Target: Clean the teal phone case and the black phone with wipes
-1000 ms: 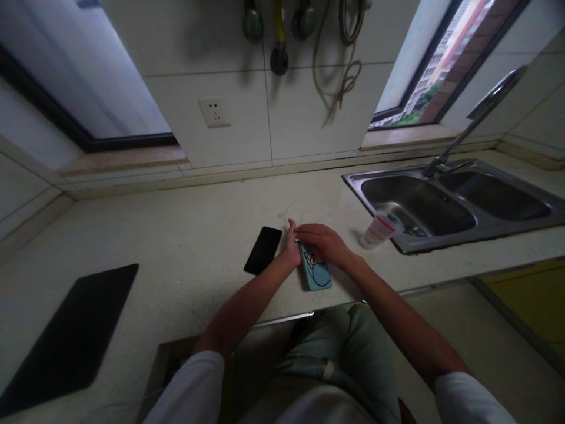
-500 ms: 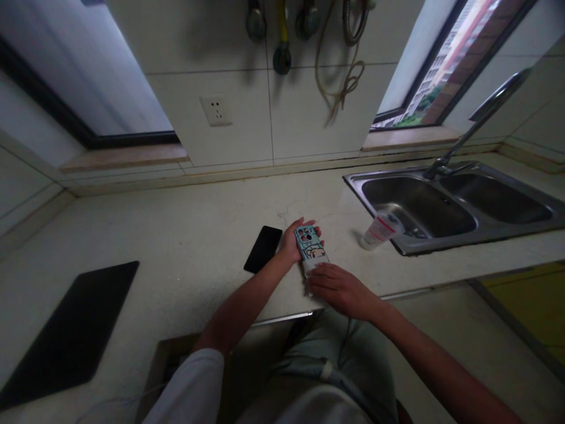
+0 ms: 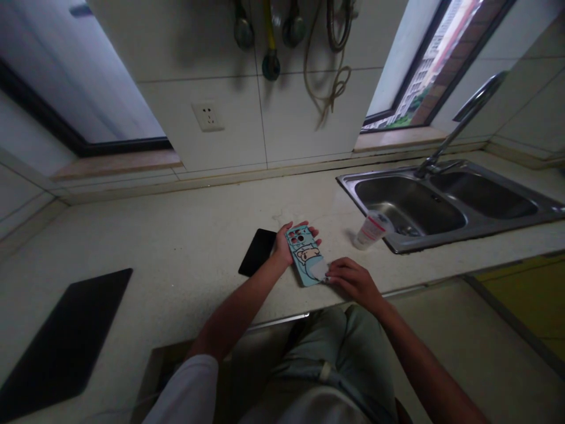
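A light blue phone case [image 3: 303, 257] with a cartoon print lies on the pale countertop [image 3: 185, 247] near its front edge. My left hand [image 3: 286, 241] grips the case's far end, fingers curled round it. At the case's near end my right hand [image 3: 353, 278] pinches something small and pale against the surface; I cannot make out what it is. A black phone [image 3: 256, 252] lies flat just left of my left hand.
A small white tube with a red label [image 3: 371, 229] lies on its side beside the steel double sink [image 3: 441, 235] and its tap [image 3: 463, 121]. A black hob [image 3: 66, 330] is set into the counter at the left. A socket [image 3: 207, 115] is on the tiled wall.
My right hand slid from the case's far end down to its near end. My left hand shifted from the case's left edge to gripping its top. The case turned slightly.
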A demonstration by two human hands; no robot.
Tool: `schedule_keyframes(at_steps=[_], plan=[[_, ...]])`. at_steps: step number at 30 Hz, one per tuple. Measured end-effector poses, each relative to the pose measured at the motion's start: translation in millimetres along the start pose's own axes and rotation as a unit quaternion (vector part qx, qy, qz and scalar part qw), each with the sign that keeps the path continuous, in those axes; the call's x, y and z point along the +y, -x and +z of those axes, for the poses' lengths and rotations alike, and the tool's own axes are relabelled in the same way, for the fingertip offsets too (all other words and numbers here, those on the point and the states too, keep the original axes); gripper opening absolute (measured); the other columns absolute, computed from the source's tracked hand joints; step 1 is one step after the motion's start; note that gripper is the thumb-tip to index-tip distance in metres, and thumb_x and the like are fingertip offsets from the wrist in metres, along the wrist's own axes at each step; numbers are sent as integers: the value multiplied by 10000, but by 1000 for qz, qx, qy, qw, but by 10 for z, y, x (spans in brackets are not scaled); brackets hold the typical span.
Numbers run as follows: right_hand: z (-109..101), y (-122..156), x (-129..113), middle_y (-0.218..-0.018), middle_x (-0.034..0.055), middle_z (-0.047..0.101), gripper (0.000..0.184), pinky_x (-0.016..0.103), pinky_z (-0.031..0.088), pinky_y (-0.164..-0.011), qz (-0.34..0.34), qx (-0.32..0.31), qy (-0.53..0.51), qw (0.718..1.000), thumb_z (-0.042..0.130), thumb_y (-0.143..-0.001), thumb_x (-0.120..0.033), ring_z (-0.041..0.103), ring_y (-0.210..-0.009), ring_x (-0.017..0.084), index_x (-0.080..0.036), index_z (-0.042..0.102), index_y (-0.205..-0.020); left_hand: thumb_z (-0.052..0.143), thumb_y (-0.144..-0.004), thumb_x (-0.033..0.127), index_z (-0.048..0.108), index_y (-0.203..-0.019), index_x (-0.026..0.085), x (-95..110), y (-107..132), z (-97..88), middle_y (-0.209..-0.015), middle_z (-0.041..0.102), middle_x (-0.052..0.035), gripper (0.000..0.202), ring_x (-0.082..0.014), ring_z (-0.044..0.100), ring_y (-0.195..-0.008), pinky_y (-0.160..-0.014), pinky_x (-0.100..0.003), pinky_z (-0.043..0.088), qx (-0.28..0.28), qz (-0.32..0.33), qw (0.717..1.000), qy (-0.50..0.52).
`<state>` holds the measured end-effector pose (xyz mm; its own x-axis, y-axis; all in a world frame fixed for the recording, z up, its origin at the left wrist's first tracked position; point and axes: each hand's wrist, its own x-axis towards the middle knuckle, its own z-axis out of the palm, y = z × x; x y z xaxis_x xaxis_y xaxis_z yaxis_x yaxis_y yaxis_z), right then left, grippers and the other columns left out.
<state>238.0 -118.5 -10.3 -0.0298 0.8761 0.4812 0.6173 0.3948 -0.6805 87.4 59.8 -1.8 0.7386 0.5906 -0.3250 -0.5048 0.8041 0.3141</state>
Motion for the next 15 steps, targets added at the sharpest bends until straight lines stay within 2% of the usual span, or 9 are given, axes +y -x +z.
schedule_keyframes(at_steps=[3,6,12,15], plan=[[48,-61,38,-789,48,716,239,326,534,-682,143,28,-76,986,642,-896,-426,661,-727,202,-218,729,-820,455,-878,383,678,-1031,96,-26,19,20,-848,736,-168,394,-286,723,-847,-837,-458,540,-7,-4,999,-34],[129,-151,15,-694,15,678,306,292,492,-600,251,53,-154,954,692,-819,-500,610,-634,175,-198,697,-772,453,-880,389,676,-1074,88,-52,38,39,-868,741,-181,422,-303,727,-863,-827,-456,540,-26,-20,998,-61],[336,-373,-182,-586,-44,584,396,236,404,-476,348,141,-320,870,732,-732,-576,502,-492,122,-210,590,-785,449,-868,376,686,-1039,105,-35,21,37,-816,735,-138,399,-265,721,-769,-738,-388,548,-21,31,997,-60],[407,-459,-279,-602,-40,619,417,250,434,-490,366,166,-343,849,742,-705,-584,546,-512,145,-226,563,-825,461,-853,362,691,-995,109,-4,20,54,-794,733,-130,370,-247,714,-720,-685,-350,537,0,63,996,-68]])
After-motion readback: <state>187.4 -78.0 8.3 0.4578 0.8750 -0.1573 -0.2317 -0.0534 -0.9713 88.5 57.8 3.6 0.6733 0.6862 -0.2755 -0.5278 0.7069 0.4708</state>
